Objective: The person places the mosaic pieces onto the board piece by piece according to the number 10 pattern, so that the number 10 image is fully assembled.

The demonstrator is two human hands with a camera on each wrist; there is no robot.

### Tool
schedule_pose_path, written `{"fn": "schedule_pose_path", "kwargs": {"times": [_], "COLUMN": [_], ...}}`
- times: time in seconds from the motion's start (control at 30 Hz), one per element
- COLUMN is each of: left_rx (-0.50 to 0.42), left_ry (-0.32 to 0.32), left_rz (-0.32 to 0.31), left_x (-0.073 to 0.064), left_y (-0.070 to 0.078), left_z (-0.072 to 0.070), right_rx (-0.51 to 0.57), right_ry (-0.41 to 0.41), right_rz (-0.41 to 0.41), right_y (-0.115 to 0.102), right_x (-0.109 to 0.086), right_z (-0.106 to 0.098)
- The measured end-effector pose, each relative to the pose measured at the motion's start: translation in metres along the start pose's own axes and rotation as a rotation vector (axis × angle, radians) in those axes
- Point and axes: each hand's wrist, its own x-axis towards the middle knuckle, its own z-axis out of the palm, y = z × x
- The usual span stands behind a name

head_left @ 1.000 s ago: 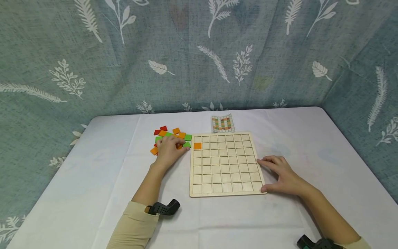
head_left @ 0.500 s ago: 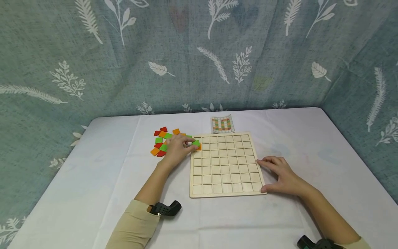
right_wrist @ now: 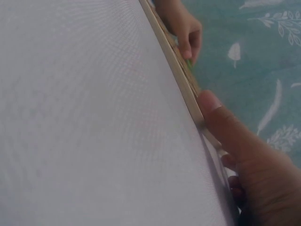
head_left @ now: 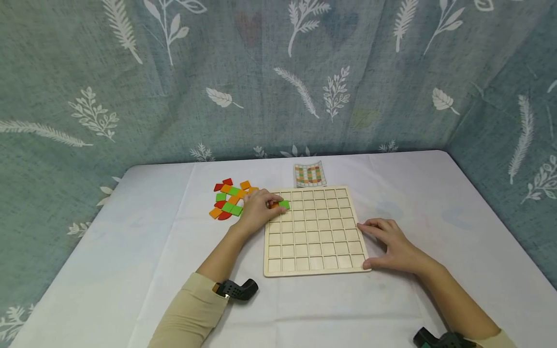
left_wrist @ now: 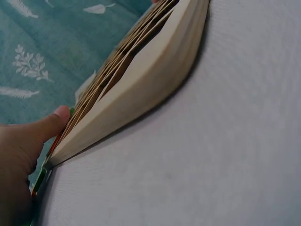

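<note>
My left hand pinches a green square tile between thumb and fingers at the upper left of the wooden grid board. The tile overlaps the second row's second cell in the head view. An orange tile just left of it is partly hidden by the fingers. In the left wrist view the thumb shows over the board's rim, with only a sliver of green beside it. My right hand touches the board's right edge, thumb at the near corner and fingers spread farther up.
Left of the board lies a loose pile of red, orange and green tiles, partly behind the left hand. A small pattern card lies beyond the board's far edge. White cloth covers the table, and a leaf-patterned curtain hangs behind.
The left hand has moved right from the tile pile onto the board, carrying a green tile past the orange one. The right hand has stayed at the board's edge.
</note>
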Motion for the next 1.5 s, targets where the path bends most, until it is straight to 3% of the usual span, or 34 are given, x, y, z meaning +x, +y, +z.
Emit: {"fn": "schedule_pose_path", "kwargs": {"times": [0.4, 0.57, 0.8, 1.23, 1.5], "left_rx": [0.063, 0.052, -0.015, 0.099, 0.11], "left_ry": [-0.016, 0.018, 0.087, 0.098, 0.095], "left_rz": [0.022, 0.034, 0.01, -0.044, -0.064], "left_x": [0.001, -0.001, -0.008, -0.033, -0.045], "left_y": [0.002, 0.004, -0.001, -0.025, -0.036], "left_z": [0.005, 0.002, -0.01, -0.034, -0.05], "right_rx": [0.004, 0.014, 0.016, 0.037, 0.023], "right_ry": [-0.011, -0.014, -0.008, -0.006, -0.001], "right_rz": [-0.001, -0.006, -0.017, 0.006, -0.013], "right_y": [-0.002, -0.002, 0.001, 0.001, 0.002], "right_x": [0.001, 0.0, 0.002, -0.001, 0.001], "right_z": [-0.002, -0.002, -0.004, -0.001, -0.002]}}
